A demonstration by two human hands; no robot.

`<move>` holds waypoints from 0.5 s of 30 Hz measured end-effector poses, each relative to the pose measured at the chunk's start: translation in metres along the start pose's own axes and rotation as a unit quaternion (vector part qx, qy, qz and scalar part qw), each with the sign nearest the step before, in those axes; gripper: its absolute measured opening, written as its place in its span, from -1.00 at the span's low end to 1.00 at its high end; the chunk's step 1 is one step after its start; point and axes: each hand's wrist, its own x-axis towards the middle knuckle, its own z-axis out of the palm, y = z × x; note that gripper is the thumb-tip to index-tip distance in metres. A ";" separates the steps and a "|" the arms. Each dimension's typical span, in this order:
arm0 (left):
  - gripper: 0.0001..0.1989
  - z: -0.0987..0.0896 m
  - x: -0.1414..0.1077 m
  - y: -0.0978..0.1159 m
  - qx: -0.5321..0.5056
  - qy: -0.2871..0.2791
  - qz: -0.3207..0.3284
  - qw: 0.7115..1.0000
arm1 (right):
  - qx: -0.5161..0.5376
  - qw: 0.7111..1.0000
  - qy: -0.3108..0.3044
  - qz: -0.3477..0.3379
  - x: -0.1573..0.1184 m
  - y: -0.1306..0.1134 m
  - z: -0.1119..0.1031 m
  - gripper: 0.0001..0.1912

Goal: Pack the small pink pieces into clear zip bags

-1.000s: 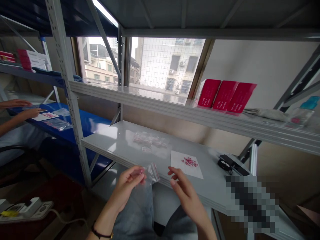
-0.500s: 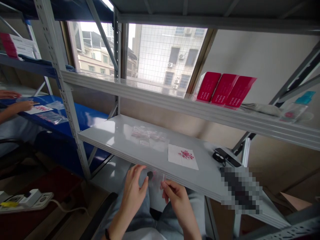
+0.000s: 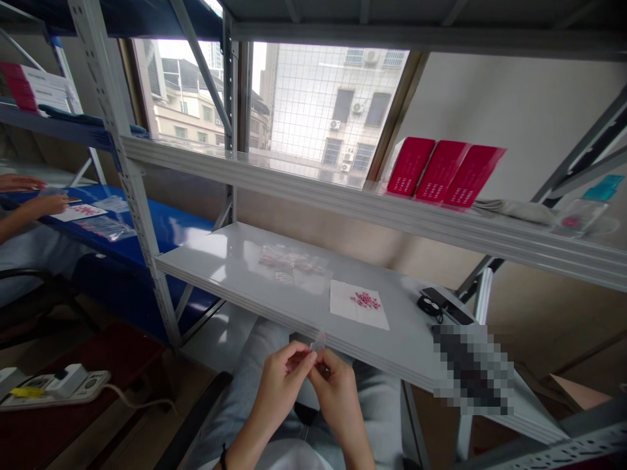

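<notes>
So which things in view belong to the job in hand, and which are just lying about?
Likely in use:
- clear bag, pinched between left hand and right hand
- red pieces on white paper
- clear packets

Apparently lying about:
- red boxes
- grey cloth
- blue-topped bottle

Bag (image 3: 319, 341) clear, poss. pinkish (blurry); paper (image 3: 341, 307) wht; bits (image 3: 366, 301) dk. pink; shelf (image 3: 406, 321) lt. grey.
</notes>
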 end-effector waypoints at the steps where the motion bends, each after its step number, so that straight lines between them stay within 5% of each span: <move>1: -0.78 -0.002 0.001 0.001 -0.013 -0.011 -0.008 1.000 | 0.010 1.000 -0.015 0.009 0.000 -0.001 -0.001 -0.66; 7: -0.72 -0.006 0.002 0.000 -0.025 -0.050 -0.032 0.998 | 0.091 0.991 -0.069 0.069 0.000 -0.002 -0.007 -0.63; 10: -0.73 -0.003 -0.001 -0.007 0.119 -0.028 0.036 0.992 | 0.066 0.996 -0.015 0.051 -0.001 0.001 0.000 -0.64; 15: -0.74 -0.005 -0.003 -0.015 0.364 0.032 0.119 0.923 | -0.098 0.989 0.107 0.022 -0.001 0.012 0.011 -0.68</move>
